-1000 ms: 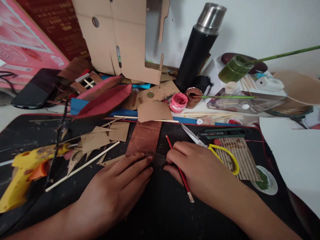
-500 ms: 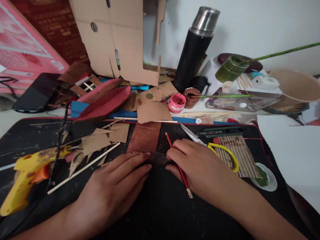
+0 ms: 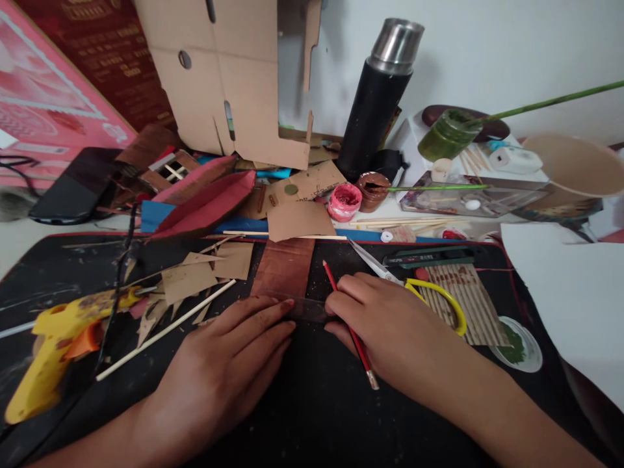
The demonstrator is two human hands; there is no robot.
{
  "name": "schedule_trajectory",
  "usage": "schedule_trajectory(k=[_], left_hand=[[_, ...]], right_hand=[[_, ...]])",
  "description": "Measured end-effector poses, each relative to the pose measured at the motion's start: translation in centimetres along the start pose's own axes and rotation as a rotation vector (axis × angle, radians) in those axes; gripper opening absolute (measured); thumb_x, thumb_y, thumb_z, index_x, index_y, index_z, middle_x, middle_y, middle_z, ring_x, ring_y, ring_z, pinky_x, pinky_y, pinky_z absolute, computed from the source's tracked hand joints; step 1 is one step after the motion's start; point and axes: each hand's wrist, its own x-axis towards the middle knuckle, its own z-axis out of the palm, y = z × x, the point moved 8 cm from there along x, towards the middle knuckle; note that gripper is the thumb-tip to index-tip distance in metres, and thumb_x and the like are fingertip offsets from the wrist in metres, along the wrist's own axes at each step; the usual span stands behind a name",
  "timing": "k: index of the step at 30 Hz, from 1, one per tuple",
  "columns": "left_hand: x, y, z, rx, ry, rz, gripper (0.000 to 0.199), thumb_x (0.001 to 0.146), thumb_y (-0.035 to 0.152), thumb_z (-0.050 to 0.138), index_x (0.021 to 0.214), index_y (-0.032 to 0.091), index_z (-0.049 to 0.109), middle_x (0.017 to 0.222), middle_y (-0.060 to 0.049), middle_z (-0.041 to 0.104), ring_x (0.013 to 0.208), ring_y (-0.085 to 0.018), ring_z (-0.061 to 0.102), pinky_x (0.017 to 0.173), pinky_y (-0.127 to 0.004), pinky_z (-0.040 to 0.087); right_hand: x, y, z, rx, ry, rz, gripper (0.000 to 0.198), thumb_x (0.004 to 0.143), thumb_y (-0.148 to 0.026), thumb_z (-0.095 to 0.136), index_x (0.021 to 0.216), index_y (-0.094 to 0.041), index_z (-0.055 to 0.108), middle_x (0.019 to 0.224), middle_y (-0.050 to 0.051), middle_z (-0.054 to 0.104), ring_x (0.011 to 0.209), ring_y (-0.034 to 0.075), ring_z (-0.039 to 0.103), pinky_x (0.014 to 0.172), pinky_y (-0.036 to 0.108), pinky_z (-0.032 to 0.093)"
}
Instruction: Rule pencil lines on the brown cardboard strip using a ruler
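Note:
A dark, see-through strip like a clear ruler (image 3: pixel 311 310) lies across the near end of a brown-painted cardboard strip (image 3: pixel 283 268). My left hand (image 3: pixel 227 354) presses down on the ruler's left part with its fingers together. At the ruler's right end, the thumb and forefinger of my right hand (image 3: pixel 377 318) pinch it. A red pencil (image 3: pixel 359 354) is tucked in my right hand, its tip pointing away and its eraser end towards me. Scissors (image 3: pixel 433 289) with yellow handles lie just beyond my right hand. My fingers hide both ruler ends.
A yellow glue gun (image 3: pixel 58 344), a thin wooden stick (image 3: pixel 168 328) and cardboard scraps (image 3: pixel 188 279) lie left on the black mat (image 3: pixel 302 422). Behind stand a black flask (image 3: pixel 375 110) and paint jars (image 3: pixel 345 201). At right are corrugated cardboard (image 3: pixel 480 318) and a green-paint lid (image 3: pixel 529 348).
The view has shifted slightly. Both hands keep nearly the same place on the ruler, and the pencil has barely moved.

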Motion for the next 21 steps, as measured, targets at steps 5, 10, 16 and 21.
schedule_trajectory(k=[5,10,16,21], left_hand=[[-0.22,-0.19,0.07,-0.005,0.002,-0.026,0.02,0.112,0.011,0.059,0.122,0.013,0.076,0.129,-0.008,0.084,0.122,-0.022,0.078,0.115,-0.037,0.059],[-0.49,-0.33,0.12,-0.011,0.0,-0.035,0.021,0.11,0.01,0.06,0.123,0.012,0.077,0.131,-0.009,0.083,0.125,-0.022,0.077,0.118,-0.037,0.057],[-0.29,-0.28,0.11,-0.017,-0.004,-0.026,0.021,0.111,0.01,0.059,0.122,0.012,0.077,0.129,-0.007,0.084,0.124,-0.021,0.076,0.119,-0.035,0.056],[-0.26,-0.27,0.07,-0.015,0.001,-0.028,0.021,0.111,0.01,0.059,0.121,0.012,0.077,0.128,-0.008,0.084,0.122,-0.021,0.078,0.118,-0.035,0.057]], right_hand=[[-0.09,-0.03,-0.07,0.003,0.005,0.0,0.017,0.097,-0.016,0.085,0.096,-0.021,0.069,0.096,0.004,0.069,0.086,0.026,0.066,0.072,0.038,0.045],[0.04,0.04,-0.14,0.002,0.013,0.001,0.018,0.096,-0.016,0.086,0.095,-0.021,0.069,0.094,0.004,0.069,0.084,0.026,0.065,0.07,0.037,0.043],[0.14,0.0,-0.22,-0.007,0.027,-0.006,0.017,0.095,-0.016,0.086,0.093,-0.021,0.069,0.092,0.003,0.069,0.082,0.025,0.065,0.069,0.036,0.042],[0.07,-0.02,-0.19,-0.016,0.031,-0.01,0.02,0.093,-0.015,0.088,0.092,-0.02,0.069,0.091,0.004,0.069,0.082,0.026,0.065,0.069,0.037,0.043]])
